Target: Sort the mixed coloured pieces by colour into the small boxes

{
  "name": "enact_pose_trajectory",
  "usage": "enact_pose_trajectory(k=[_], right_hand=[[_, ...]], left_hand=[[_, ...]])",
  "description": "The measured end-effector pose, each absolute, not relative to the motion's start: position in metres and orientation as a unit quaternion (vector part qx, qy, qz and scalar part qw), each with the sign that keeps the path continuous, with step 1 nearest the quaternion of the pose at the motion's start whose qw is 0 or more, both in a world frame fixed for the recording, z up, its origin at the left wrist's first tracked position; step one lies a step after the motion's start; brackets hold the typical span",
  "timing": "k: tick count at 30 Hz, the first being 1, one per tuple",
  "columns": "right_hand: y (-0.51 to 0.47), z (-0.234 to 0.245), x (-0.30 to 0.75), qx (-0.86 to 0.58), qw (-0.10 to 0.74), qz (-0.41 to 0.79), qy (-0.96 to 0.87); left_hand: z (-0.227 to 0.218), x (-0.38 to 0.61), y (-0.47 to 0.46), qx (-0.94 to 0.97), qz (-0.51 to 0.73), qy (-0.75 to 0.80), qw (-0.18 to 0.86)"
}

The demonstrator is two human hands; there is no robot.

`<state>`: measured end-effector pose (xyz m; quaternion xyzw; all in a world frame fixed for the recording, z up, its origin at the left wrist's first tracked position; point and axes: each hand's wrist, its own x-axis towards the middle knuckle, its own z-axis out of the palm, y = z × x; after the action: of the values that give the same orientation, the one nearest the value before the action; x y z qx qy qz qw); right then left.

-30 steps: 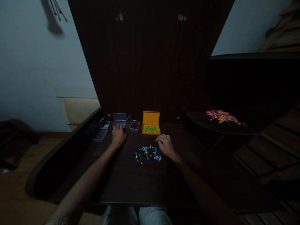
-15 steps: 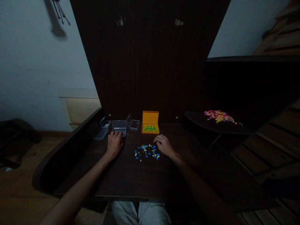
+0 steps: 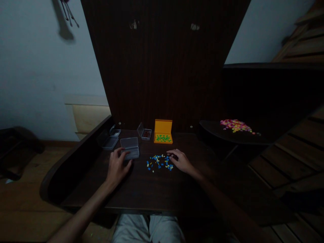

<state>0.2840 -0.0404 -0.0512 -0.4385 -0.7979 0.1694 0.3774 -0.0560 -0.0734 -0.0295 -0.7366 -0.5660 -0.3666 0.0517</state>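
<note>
Clear box (image 3: 135, 153), lid up, left of small pieces (image 3: 162, 164); left hand (image 3: 117, 167) loosely spread at its near-left corner; right hand (image 3: 181, 162) half-curled, grip unclear.

The only view comes from a camera worn on the person's head, above the near side of the dark wooden desk (image 3: 146, 192), facing forward and down. The trousered legs (image 3: 149, 229) show at the bottom edge, and the forearms run inward from below, so the left hand (image 3: 117, 167) and right hand (image 3: 181, 161) sit around mid-frame, small and well away from the lens. The coverage is wide: the tall dark panel (image 3: 164, 67) rises straight ahead, the pale wall (image 3: 43, 74) fills the upper left, and slatted wood (image 3: 301, 50) edges the upper right.
</note>
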Motion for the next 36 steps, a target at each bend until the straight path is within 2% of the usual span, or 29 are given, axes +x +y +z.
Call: enact_pose_trajectory(k=[6,17,22,27,36], right_hand=[[-0.042,-0.054,0.29,-0.398,0.362,0.137,-0.832],[-0.049,-0.049,0.299,-0.403,0.335,0.149,-0.838],[-0.038,-0.048,0.297,-0.394,0.306,0.163,-0.851],[-0.032,-0.043,0.295,-0.386,0.286,0.178,-0.859],[-0.034,-0.036,0.296,-0.386,0.271,0.197,-0.859]], left_hand=[[-0.03,-0.078,-0.054,-0.719,-0.354,-0.596,-0.046],[-0.028,-0.085,-0.025,-0.724,-0.365,-0.542,-0.22],[-0.024,-0.085,-0.022,-0.704,-0.382,-0.539,-0.262],[-0.014,-0.078,-0.027,-0.678,-0.452,-0.494,-0.304],[0.017,-0.013,-0.026,-0.723,-0.494,-0.38,-0.296]])
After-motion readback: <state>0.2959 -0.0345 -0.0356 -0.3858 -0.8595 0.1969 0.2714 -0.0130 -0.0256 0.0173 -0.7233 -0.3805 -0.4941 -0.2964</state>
